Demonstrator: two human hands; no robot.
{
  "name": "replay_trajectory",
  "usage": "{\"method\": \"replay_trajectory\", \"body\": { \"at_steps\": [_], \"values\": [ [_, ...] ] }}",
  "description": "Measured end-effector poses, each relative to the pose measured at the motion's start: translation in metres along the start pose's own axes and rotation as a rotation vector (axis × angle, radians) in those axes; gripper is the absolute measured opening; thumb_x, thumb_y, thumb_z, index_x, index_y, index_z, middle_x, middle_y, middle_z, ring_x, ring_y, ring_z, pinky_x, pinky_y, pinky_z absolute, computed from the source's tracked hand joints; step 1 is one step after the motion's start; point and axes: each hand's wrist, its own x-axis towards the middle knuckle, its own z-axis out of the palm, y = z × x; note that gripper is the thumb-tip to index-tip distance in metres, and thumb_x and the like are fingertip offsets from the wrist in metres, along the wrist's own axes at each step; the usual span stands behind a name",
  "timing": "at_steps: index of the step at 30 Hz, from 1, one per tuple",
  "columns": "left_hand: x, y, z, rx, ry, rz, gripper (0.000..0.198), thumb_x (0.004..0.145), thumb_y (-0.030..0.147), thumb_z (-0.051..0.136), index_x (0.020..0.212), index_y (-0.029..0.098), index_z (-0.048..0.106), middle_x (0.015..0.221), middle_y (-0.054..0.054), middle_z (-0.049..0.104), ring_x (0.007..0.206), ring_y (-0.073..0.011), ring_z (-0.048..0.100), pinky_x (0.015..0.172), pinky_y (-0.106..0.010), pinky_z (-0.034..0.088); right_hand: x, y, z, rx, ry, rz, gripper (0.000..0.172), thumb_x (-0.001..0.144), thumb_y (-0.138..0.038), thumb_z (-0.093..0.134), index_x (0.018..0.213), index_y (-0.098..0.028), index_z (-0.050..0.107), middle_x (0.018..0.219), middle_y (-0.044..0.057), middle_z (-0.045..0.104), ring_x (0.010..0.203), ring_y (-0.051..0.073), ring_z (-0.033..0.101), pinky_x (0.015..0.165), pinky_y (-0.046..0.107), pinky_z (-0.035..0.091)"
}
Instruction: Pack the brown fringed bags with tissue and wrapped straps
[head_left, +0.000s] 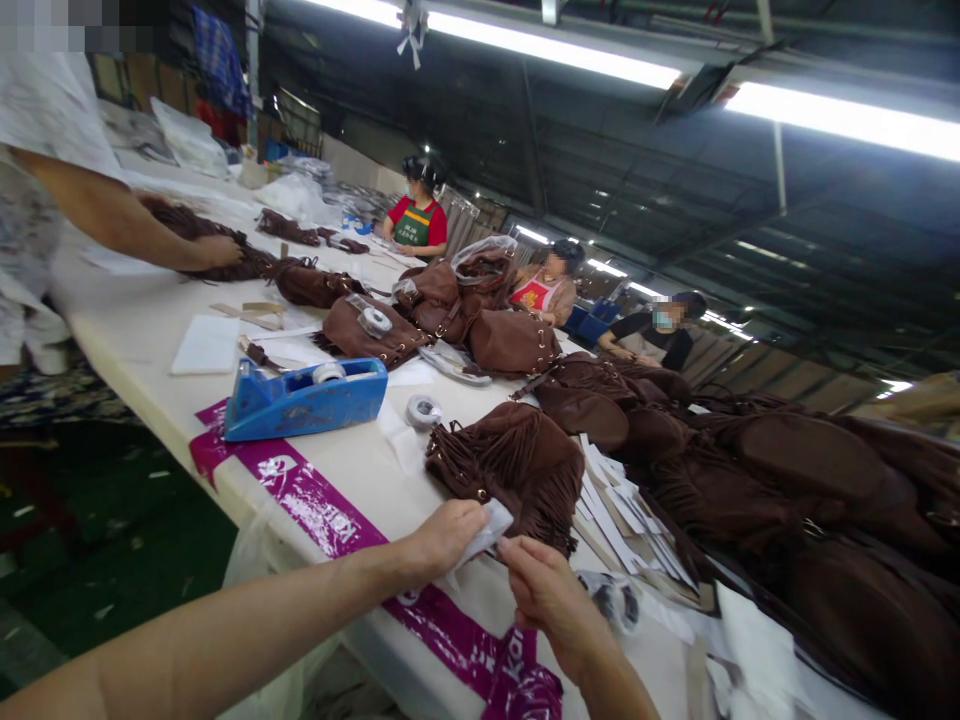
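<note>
My left hand [450,535] is closed on a thin whitish wrapping sheet [491,522] at the near side of a brown fringed bag [517,455]. Close beside it, my right hand [544,585] has its fingers pinched together at the sheet's lower edge; what lies between them is too small to make out. The bag rests on the table with its fringe hanging to both sides. A roll of tape [424,411] lies just beyond the bag, to the left.
A blue tape dispenser [307,400] stands left on the white table [169,400], near purple printed tape [300,500]. Brown bags [810,460] pile up at right beside paper strips [630,510]. A co-worker's hand [217,255] touches a bag at far left; several people work behind.
</note>
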Motion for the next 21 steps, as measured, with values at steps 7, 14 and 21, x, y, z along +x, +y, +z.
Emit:
{"method": "replay_trajectory", "body": {
  "at_steps": [7, 14, 21],
  "values": [
    [-0.009, 0.006, 0.003, -0.02, -0.025, -0.021, 0.043, 0.079, 0.058, 0.046, 0.066, 0.017, 0.044, 0.063, 0.002, 0.041, 0.06, -0.0116, 0.034, 0.053, -0.024, 0.026, -0.005, 0.005, -0.009, 0.105, -0.08, 0.122, 0.033, 0.058, -0.039, 0.077, 0.065, -0.018, 0.053, 0.043, -0.012, 0.041, 0.033, 0.0, 0.021, 0.036, 0.016, 0.025],
    [-0.016, 0.005, 0.003, -0.124, -0.11, -0.044, 0.046, 0.079, 0.059, 0.05, 0.079, 0.014, 0.054, 0.065, 0.002, 0.047, 0.058, -0.0104, 0.037, 0.053, -0.022, 0.028, 0.014, 0.011, 0.005, 0.251, -0.04, 0.095, 0.026, 0.049, -0.021, 0.075, 0.069, -0.015, 0.06, 0.052, -0.005, 0.056, 0.04, 0.003, 0.044, 0.039, 0.015, 0.041],
    [-0.016, 0.006, 0.001, -0.096, -0.09, -0.06, 0.047, 0.078, 0.06, 0.051, 0.087, 0.014, 0.055, 0.064, 0.003, 0.046, 0.052, -0.0087, 0.036, 0.048, -0.02, 0.027, 0.02, 0.022, 0.018, 0.344, 0.025, -0.013, 0.039, 0.051, -0.028, 0.083, 0.081, -0.015, 0.062, 0.053, -0.006, 0.057, 0.044, 0.005, 0.052, 0.045, 0.017, 0.05]
  ]
}}
